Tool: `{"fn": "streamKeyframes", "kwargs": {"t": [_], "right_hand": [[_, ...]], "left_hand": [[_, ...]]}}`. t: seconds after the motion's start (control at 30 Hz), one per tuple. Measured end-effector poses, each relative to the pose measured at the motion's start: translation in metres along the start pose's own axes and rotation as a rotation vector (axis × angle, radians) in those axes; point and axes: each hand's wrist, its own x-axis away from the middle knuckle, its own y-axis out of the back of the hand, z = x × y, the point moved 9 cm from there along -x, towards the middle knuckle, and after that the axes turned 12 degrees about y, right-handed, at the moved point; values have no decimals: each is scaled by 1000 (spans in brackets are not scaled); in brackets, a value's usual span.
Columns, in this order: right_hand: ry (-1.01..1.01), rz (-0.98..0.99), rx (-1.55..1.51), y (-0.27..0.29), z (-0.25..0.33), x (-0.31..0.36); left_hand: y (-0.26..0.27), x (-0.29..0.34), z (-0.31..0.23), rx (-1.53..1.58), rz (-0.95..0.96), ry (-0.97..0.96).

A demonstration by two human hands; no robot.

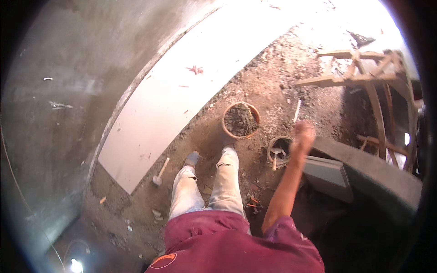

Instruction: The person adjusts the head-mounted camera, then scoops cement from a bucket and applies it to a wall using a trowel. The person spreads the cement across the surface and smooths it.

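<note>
My right hand [304,136] reaches forward on the right, its arm bare below a maroon sleeve. The fingers look curled closed, slightly blurred; what is in them, if anything, is hidden. A thin pale stick [297,111] shows just past the knuckles, and whether it touches the hand I cannot tell. Left of the wrist stands a bucket [284,142] with a trowel [274,163] in it, the wooden handle over the rim. An orange tub [241,120] full of dark mortar or soil sits ahead of my feet. My left hand is out of view.
Large pale slabs [150,123] lie along the grey wall [68,91] on the left. A mallet [158,179] lies near my feet. Stacked tiles [328,175] lean by a concrete ledge [373,166]. At right stands a wooden trestle [355,79] on rubble ground.
</note>
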Motion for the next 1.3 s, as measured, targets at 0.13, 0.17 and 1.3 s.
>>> {"fn": "streamKeyframes", "kwargs": {"t": [0.13,0.17,1.3], "right_hand": [[-389,471,842,-9,-286,50],[-529,535,822,-4,-329,71],[-806,1363,513,-280,-75,563]], "left_hand": [[-76,3,-16,269,-5,69],[-92,2,-18,315,-4,86],[-302,-324,65,1793,-310,-340]]}}
